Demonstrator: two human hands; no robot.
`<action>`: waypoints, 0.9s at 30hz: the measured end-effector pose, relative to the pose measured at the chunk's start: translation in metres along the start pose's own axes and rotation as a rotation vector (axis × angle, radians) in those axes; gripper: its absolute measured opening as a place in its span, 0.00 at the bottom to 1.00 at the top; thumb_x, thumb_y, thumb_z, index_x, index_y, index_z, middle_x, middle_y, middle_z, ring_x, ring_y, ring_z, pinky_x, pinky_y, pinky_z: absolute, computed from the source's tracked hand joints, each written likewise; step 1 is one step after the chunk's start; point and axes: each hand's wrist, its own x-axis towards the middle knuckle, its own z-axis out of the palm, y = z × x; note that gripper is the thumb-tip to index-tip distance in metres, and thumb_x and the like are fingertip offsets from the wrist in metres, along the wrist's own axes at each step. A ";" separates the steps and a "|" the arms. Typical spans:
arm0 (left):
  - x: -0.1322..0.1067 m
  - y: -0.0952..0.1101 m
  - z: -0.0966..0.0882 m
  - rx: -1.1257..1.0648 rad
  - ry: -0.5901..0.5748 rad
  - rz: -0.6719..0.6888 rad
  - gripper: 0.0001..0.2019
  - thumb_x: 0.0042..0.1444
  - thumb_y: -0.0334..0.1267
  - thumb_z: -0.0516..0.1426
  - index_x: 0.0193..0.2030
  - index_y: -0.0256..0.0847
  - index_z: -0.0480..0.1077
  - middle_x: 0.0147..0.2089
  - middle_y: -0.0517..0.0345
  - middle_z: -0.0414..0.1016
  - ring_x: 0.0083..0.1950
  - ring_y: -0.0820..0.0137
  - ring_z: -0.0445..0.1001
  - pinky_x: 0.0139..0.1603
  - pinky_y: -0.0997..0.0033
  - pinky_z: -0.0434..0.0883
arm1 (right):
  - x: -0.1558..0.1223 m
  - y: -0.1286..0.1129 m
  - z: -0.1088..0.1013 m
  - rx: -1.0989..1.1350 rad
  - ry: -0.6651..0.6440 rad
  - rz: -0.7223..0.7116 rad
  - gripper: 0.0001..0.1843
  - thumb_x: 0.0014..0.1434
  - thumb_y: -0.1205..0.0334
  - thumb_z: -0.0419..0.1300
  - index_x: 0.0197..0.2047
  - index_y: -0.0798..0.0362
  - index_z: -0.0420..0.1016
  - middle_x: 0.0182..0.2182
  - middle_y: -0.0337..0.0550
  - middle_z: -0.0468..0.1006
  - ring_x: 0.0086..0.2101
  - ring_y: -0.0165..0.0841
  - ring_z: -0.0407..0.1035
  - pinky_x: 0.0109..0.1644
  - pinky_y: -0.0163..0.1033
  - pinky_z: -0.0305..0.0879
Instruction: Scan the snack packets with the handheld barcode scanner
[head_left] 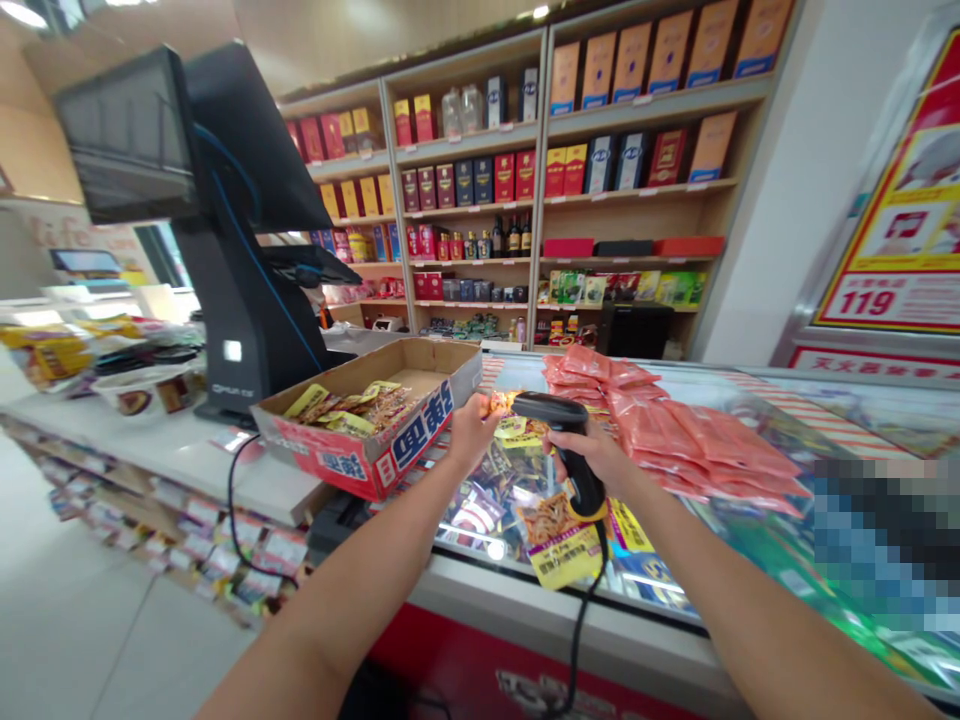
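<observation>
My right hand (pixel 592 452) is wrapped round the grip of a black corded barcode scanner (pixel 551 408), its head turned toward my left hand. Closed fingers of my left hand (pixel 472 428) pinch a small snack packet (pixel 504 402) in front of the scanner; most of its print cannot be read. On the glass counter below the scanner lies a yellow snack packet (pixel 566 555) with a food picture. Left of my left hand stands an open cardboard box (pixel 420 440) with several yellow snack packets (pixel 352 408) inside.
Orange-pink packets (pixel 697 440) are piled on the glass display counter (pixel 750 375) at right. A black checkout terminal (pixel 247 250) stands at left near snack cups (pixel 146 390). The scanner's cable (pixel 581 630) hangs over the counter's front. Shelves (pixel 469 215) of boxed goods fill the back.
</observation>
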 end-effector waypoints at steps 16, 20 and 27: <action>0.017 0.018 -0.026 0.067 0.131 0.028 0.04 0.55 0.37 0.57 0.35 0.40 0.68 0.31 0.58 0.76 0.33 0.69 0.74 0.35 0.72 0.65 | 0.014 -0.023 0.014 -0.050 0.039 -0.024 0.15 0.45 0.51 0.64 0.27 0.55 0.72 0.15 0.39 0.74 0.14 0.30 0.66 0.18 0.34 0.60; 0.039 0.045 -0.077 0.162 0.244 0.009 0.06 0.57 0.36 0.55 0.40 0.39 0.70 0.35 0.54 0.78 0.37 0.66 0.76 0.40 0.70 0.68 | 0.034 -0.051 0.041 -0.040 -0.022 -0.079 0.14 0.44 0.53 0.65 0.26 0.55 0.72 0.15 0.40 0.73 0.14 0.30 0.67 0.19 0.33 0.64; 0.059 0.037 -0.172 0.506 0.317 -0.217 0.19 0.52 0.33 0.58 0.51 0.30 0.66 0.50 0.35 0.74 0.51 0.54 0.74 0.50 0.60 0.69 | 0.058 -0.075 0.096 0.018 -0.132 -0.057 0.11 0.48 0.55 0.61 0.26 0.55 0.72 0.12 0.40 0.72 0.13 0.30 0.66 0.16 0.33 0.62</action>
